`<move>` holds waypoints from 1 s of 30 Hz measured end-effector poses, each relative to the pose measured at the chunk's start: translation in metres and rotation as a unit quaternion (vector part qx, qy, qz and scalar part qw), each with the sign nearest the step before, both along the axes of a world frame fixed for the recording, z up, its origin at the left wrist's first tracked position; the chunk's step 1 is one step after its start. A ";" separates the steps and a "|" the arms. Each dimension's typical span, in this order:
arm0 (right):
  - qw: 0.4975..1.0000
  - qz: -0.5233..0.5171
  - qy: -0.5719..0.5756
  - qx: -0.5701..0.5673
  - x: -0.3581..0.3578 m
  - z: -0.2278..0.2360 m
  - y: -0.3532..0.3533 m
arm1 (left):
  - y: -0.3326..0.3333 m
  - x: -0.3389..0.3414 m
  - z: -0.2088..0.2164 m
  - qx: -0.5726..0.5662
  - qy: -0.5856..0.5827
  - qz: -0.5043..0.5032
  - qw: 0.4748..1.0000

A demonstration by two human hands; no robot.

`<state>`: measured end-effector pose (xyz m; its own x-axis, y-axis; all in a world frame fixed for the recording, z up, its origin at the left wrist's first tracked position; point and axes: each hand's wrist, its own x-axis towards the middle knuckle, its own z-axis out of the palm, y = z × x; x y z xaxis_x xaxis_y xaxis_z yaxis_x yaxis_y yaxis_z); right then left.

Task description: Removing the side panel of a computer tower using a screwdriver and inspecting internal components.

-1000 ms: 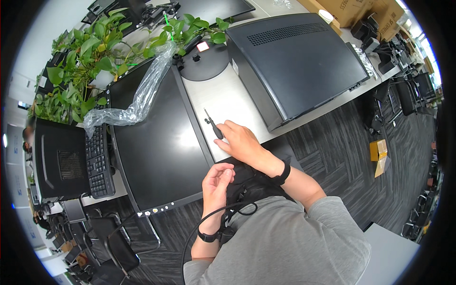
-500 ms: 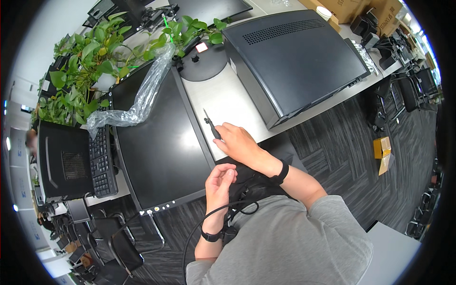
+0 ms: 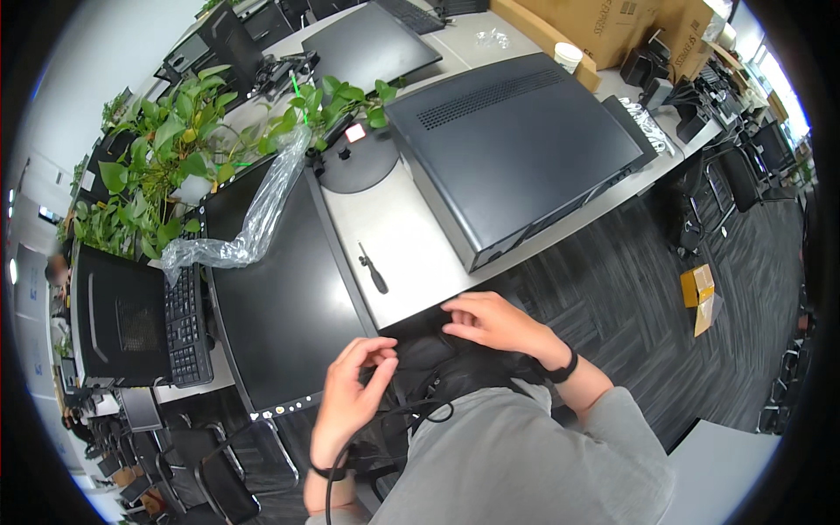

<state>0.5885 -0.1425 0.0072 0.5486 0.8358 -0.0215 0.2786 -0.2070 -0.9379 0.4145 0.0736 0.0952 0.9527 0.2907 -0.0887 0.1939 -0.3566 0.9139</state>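
Note:
A screwdriver [image 3: 374, 270] with a black handle lies on the white desk [image 3: 411, 241], between a flat-lying monitor [image 3: 284, 297] and a black computer case [image 3: 525, 144]. My right hand [image 3: 494, 322] is empty and open, in front of the desk's near edge, with its fingers pointing left. Over the monitor's near right corner, my left hand [image 3: 354, 385] has its fingers loosely curled and thumb apart, with nothing between them. A round black monitor stand base [image 3: 363, 166] sits behind the screwdriver. Crumpled clear plastic wrap [image 3: 262, 214] is draped across the monitor.
A keyboard [image 3: 185, 328] and another black computer case [image 3: 118, 315] stand at the left. Leafy plants [image 3: 171, 140] line the back left. A paper cup [image 3: 567, 58] and cardboard boxes [image 3: 604, 31] are behind the large case. An opened yellow box [image 3: 698, 287] lies on the floor.
My right hand has let go of the screwdriver, which now lies on the desk, and has drawn back toward me. My left hand has moved left and its fingers have loosened. The view has shifted.

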 end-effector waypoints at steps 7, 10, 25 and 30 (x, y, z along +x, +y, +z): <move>0.983 -0.184 -0.021 -0.015 0.010 0.006 -0.106 | 0.029 0.063 0.085 0.243 -0.081 -0.048 0.965; 0.959 -0.282 0.000 -0.009 0.014 0.000 -0.128 | 0.053 0.123 0.088 0.278 -0.091 -0.061 0.954; 0.884 -0.427 0.031 0.190 0.051 0.001 -0.124 | 0.057 0.324 0.008 0.277 -0.112 0.028 0.954; 0.877 -0.456 0.013 0.155 0.066 -0.002 -0.123 | 0.035 0.266 0.026 0.285 -0.053 0.035 0.956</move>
<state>0.6550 -0.2653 0.0052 0.9941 0.0189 0.1071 0.1082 -0.0670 -0.9919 0.6810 0.1082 0.1209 0.9242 0.3264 0.1984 0.1531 -0.7923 0.5906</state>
